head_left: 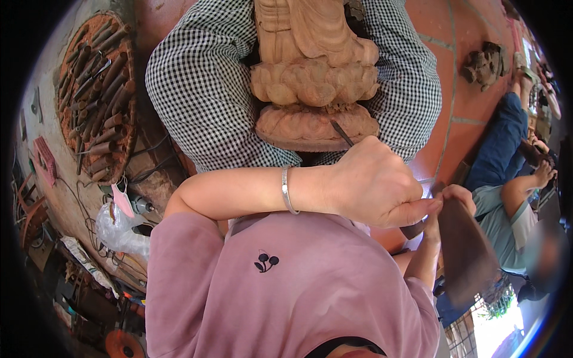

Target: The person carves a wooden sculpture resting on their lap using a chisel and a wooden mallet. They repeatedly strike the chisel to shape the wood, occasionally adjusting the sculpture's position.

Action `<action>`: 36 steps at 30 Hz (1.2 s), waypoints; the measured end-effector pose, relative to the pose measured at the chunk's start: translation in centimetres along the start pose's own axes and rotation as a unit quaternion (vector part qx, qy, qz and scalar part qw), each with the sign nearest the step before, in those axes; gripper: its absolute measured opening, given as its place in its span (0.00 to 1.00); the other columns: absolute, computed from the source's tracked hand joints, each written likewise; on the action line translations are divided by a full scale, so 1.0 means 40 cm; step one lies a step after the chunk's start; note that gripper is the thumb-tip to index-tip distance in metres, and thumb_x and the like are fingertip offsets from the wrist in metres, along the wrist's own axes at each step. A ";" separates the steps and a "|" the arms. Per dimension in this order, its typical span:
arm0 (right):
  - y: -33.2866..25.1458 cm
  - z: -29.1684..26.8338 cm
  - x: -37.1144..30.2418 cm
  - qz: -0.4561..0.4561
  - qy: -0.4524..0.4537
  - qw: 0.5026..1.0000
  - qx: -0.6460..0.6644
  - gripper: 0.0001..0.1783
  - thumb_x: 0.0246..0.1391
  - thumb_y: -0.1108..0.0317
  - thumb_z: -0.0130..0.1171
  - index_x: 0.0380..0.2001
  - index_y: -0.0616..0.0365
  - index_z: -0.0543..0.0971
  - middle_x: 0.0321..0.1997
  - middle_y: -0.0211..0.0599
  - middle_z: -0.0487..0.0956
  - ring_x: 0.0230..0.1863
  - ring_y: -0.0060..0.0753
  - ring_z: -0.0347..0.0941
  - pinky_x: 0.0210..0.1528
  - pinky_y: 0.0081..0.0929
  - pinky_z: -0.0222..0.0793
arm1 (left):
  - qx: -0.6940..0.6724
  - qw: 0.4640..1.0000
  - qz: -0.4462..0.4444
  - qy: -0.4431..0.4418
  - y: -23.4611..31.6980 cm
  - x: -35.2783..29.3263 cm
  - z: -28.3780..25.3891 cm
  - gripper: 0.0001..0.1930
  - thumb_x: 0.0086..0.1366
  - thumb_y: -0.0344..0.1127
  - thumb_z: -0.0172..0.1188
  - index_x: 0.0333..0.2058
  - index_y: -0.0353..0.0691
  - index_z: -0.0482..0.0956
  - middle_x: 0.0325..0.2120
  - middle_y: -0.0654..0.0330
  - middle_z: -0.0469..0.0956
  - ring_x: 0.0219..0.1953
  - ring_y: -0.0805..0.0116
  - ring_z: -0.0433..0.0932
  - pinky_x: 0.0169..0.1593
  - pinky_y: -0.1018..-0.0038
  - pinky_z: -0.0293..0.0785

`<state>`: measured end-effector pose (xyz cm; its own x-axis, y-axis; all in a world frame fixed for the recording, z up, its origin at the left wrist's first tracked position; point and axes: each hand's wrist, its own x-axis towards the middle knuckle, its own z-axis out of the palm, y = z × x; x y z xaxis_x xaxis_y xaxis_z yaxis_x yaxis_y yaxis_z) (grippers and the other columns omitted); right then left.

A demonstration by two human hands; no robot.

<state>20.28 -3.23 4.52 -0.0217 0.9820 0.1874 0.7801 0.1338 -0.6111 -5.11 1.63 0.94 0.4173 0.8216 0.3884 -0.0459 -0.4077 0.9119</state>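
Observation:
A carved wooden statue (313, 83) with a draped robe and a petalled base stands between my knees. My left hand (376, 182) is closed round a chisel (342, 133), and the blade's tip meets the lower tier of the base. Most of the chisel's handle is hidden in the fist; a dark brown end shows below it. Close beside it, my right hand (458, 197) is wrapped round a dark wooden mallet (468, 256), whose broad block points down and right. The two hands look very near each other; whether they touch I cannot tell.
At the left, a round woven tray (132, 149) holds many chisels with brown handles. A plastic bag (122, 230), a pink mask (122, 200), a pink basket (44, 160) and cords lie near it. On the right floor is a wood piece (484, 65); another person (507, 173) sits nearby.

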 end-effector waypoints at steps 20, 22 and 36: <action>0.035 0.007 0.007 -0.094 -0.036 0.990 -0.096 0.17 0.41 0.90 0.55 0.31 0.57 0.68 0.27 0.36 0.72 0.27 0.32 0.70 0.35 0.29 0.70 | -0.037 0.999 0.020 0.021 -0.016 -0.006 -0.008 0.23 0.66 0.44 0.59 0.12 0.45 0.69 0.08 0.62 0.67 0.09 0.62 0.65 0.13 0.67 0.54; 0.024 0.021 0.013 -0.079 0.008 0.996 -0.044 0.18 0.39 0.91 0.54 0.31 0.57 0.69 0.28 0.37 0.72 0.30 0.34 0.71 0.36 0.31 0.69 | -0.024 0.999 0.024 0.020 -0.020 -0.010 -0.012 0.24 0.66 0.44 0.59 0.12 0.45 0.69 0.08 0.62 0.66 0.09 0.62 0.65 0.13 0.67 0.54; -0.017 0.016 0.032 -0.142 -0.059 0.978 -0.143 0.14 0.47 0.88 0.54 0.32 0.58 0.68 0.29 0.37 0.72 0.28 0.35 0.69 0.37 0.31 0.70 | -0.063 0.998 0.016 0.024 -0.017 -0.010 -0.020 0.27 0.68 0.44 0.57 0.10 0.44 0.66 0.08 0.61 0.66 0.09 0.62 0.65 0.13 0.66 0.54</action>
<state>19.31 -1.97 4.67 -0.3217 0.9216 0.2171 0.8750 0.3770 -0.3037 -5.97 1.91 0.26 0.3700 0.8284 0.4205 -0.1727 -0.3834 0.9073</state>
